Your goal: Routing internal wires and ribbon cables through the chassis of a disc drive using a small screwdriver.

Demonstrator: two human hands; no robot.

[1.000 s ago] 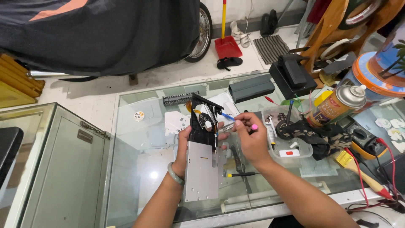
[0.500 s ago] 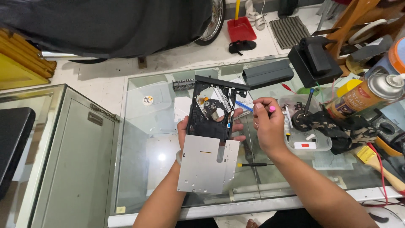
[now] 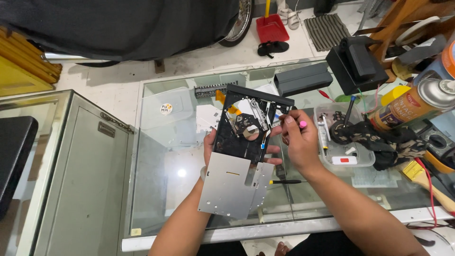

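Glass forms the top of the counter, a display case with a pale metal frame along its near edge, standing on a light tiled floor. Above the middle of the counter the person holds an opened optical disc drive, its black tray end pointing toward the far edge and its bare silver casing toward the near edge. The left hand grips the drive from beneath, fingers wrapped around its left side, with fingertips showing at the right side too. The right hand is closed in a pinch on a small pink-tipped tool, which touches the drive's upper right part. A thin black-handled screwdriver lies on the glass just under the right wrist. Toward the right edge sit a clear plastic tray of small parts, a dark rag, a spray can and a yellow-handled brush. Near the far edge lie a grey box and a black boxy device. Beyond the counter, a covered motorcycle, a red dustpan and sandals rest on the floor.
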